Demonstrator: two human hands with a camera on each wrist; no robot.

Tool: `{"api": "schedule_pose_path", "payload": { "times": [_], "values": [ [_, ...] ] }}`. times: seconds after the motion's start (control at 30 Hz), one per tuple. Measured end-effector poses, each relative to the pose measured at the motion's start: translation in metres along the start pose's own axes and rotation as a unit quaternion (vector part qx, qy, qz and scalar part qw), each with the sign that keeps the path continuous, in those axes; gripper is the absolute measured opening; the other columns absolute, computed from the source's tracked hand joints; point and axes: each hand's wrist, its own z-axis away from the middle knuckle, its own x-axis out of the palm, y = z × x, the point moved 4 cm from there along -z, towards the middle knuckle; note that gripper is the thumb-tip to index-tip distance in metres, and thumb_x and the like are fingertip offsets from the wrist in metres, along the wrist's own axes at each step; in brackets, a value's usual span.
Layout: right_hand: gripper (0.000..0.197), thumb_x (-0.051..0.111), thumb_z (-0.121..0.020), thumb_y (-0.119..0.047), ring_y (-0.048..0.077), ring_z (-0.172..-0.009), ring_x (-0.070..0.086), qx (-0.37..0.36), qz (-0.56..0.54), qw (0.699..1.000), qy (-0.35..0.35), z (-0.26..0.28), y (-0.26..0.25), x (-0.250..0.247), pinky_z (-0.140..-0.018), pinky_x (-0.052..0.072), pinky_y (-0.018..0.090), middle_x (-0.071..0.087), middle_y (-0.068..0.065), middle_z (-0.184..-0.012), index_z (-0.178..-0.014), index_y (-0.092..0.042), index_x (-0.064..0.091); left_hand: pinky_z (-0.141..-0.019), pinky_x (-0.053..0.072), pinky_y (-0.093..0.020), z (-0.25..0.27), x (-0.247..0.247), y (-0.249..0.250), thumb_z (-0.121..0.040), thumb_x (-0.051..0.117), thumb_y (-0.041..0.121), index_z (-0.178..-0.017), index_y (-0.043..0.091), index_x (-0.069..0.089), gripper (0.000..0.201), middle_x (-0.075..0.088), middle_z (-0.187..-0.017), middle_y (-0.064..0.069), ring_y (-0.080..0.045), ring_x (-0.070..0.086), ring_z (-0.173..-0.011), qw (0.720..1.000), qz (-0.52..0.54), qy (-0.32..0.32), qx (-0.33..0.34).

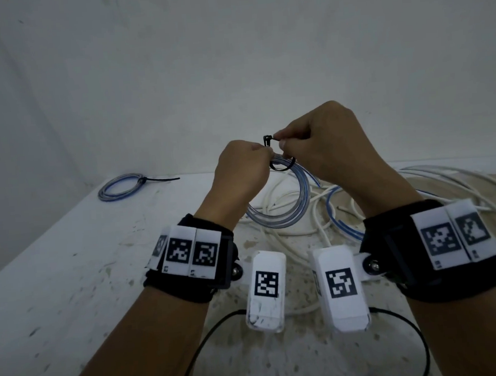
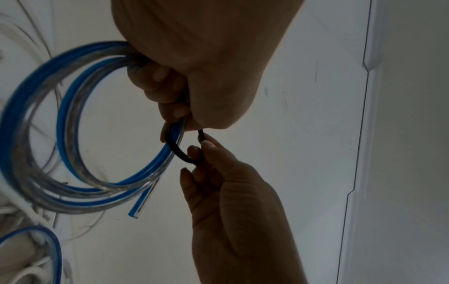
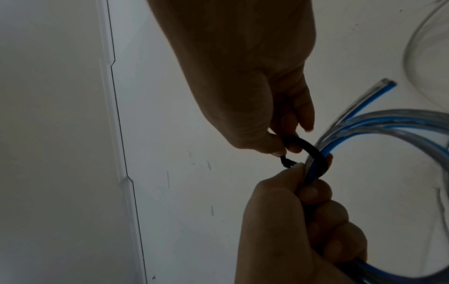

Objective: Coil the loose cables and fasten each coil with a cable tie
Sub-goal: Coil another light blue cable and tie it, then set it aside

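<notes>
Above the table, my left hand (image 1: pixel 263 154) grips the top of a coil of clear and blue cable (image 1: pixel 280 198); the coil hangs down from its curled fingers (image 2: pixel 155 80). A black cable tie (image 1: pixel 282 166) loops round the bundle right beside that grip. My right hand (image 1: pixel 280 140) pinches the tie between thumb and fingertips close to its head (image 1: pixel 267 140). From the right wrist, the tie (image 3: pixel 308 148) arcs from my right fingertips (image 3: pixel 274 151) over the cable (image 3: pixel 388 119). The coil's cut end (image 2: pixel 136 211) sticks out free.
A second blue and clear coil (image 1: pixel 120 186), bound by a black tie with a long tail, lies at the far left of the white table (image 1: pixel 69 259). Loose white cables (image 1: pixel 302 222) and a blue cable (image 1: pixel 334 199) sprawl under and right of my hands. A wall stands close behind.
</notes>
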Motion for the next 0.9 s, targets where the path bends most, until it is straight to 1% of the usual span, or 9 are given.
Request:
{"api": "schedule_pose_path", "payload": {
  "times": [0.1,0.2,0.33,0.5,0.63,0.7,0.77,0.83,0.9],
  "values": [
    [0.017,0.065,-0.083,-0.016,0.014,-0.084,0.068,0.015,0.024,1.000,0.007,-0.001,0.001,-0.001,-0.077,0.052,0.027,0.072,-0.003,-0.081,-0.091,-0.021,0.080,-0.059,0.030,-0.032,0.000,0.002,-0.003,-0.091,0.053,0.019,-0.079,-0.010,0.064,0.034,0.048,-0.064,-0.011,-0.019,0.037,-0.057,0.999,-0.028,-0.008,0.021],
    [0.018,0.065,-0.081,-0.012,0.015,-0.082,0.067,0.028,0.035,0.999,-0.004,-0.001,0.003,-0.002,-0.075,0.052,0.027,0.066,-0.005,-0.074,-0.086,-0.022,0.079,-0.060,0.033,-0.032,0.000,0.006,-0.005,-0.092,0.053,0.019,-0.083,-0.008,0.069,0.032,0.052,-0.065,-0.012,-0.019,0.040,-0.057,0.998,-0.045,-0.016,0.031],
    [0.020,0.064,-0.078,-0.008,0.017,-0.079,0.068,0.036,0.032,0.999,-0.001,0.000,0.004,-0.004,-0.076,0.055,0.029,0.067,-0.005,-0.072,-0.082,-0.020,0.079,-0.060,0.038,-0.033,0.001,0.009,-0.003,-0.092,0.051,0.020,-0.082,-0.006,0.069,0.034,0.050,-0.061,-0.009,-0.020,0.041,-0.055,0.995,-0.074,-0.034,0.063],
    [0.011,0.069,-0.075,-0.008,0.018,-0.074,0.067,0.048,0.006,0.999,0.014,-0.001,0.012,-0.001,-0.075,0.058,0.038,0.066,-0.006,-0.069,-0.069,-0.017,0.071,-0.060,0.033,-0.029,0.007,0.014,0.006,-0.098,0.048,0.022,-0.080,0.007,0.068,0.031,0.047,-0.056,0.004,-0.017,0.042,-0.055,0.972,-0.189,-0.053,0.128],
    [0.012,0.078,-0.077,-0.017,0.024,-0.073,0.071,0.093,-0.083,0.992,0.021,-0.001,0.022,0.004,-0.076,0.059,0.045,0.072,0.007,-0.074,-0.072,-0.015,0.067,-0.059,0.032,-0.030,0.008,0.013,0.011,-0.100,0.046,0.023,-0.078,0.022,0.065,0.028,0.047,-0.059,0.010,-0.017,0.046,-0.062,0.961,-0.215,-0.059,0.163],
    [0.017,0.077,-0.079,-0.021,0.020,-0.069,0.070,0.127,-0.132,0.983,0.023,-0.001,0.023,0.005,-0.072,0.060,0.041,0.071,0.008,-0.074,-0.075,-0.009,0.066,-0.056,0.030,-0.029,0.009,0.011,0.013,-0.099,0.047,0.021,-0.071,0.026,0.060,0.031,0.045,-0.054,0.012,-0.013,0.044,-0.057,0.965,-0.192,-0.062,0.168],
    [0.023,0.073,-0.083,-0.022,0.016,-0.065,0.063,0.173,-0.179,0.969,0.010,0.001,0.023,0.005,-0.059,0.056,0.028,0.068,0.007,-0.073,-0.078,-0.001,0.067,-0.054,0.028,-0.028,0.011,0.011,0.015,-0.098,0.048,0.019,-0.062,0.029,0.055,0.039,0.045,-0.046,0.011,-0.008,0.043,-0.049,0.971,-0.156,-0.072,0.167],
    [0.019,0.071,-0.083,-0.020,0.014,-0.064,0.059,0.216,-0.220,0.951,-0.008,0.004,0.024,0.003,-0.052,0.047,0.022,0.064,0.005,-0.071,-0.075,-0.003,0.067,-0.052,0.026,-0.023,0.013,0.013,0.018,-0.099,0.049,0.020,-0.059,0.032,0.053,0.042,0.050,-0.044,0.017,-0.001,0.046,-0.045,0.974,-0.133,-0.091,0.160],
    [0.014,0.071,-0.081,-0.017,0.015,-0.067,0.060,0.249,-0.262,0.932,-0.021,0.005,0.025,0.001,-0.055,0.044,0.024,0.064,0.001,-0.068,-0.070,-0.010,0.065,-0.051,0.027,-0.022,0.015,0.014,0.021,-0.099,0.049,0.020,-0.061,0.031,0.056,0.040,0.051,-0.045,0.019,0.002,0.045,-0.045,0.974,-0.116,-0.108,0.159]
  ]
}}
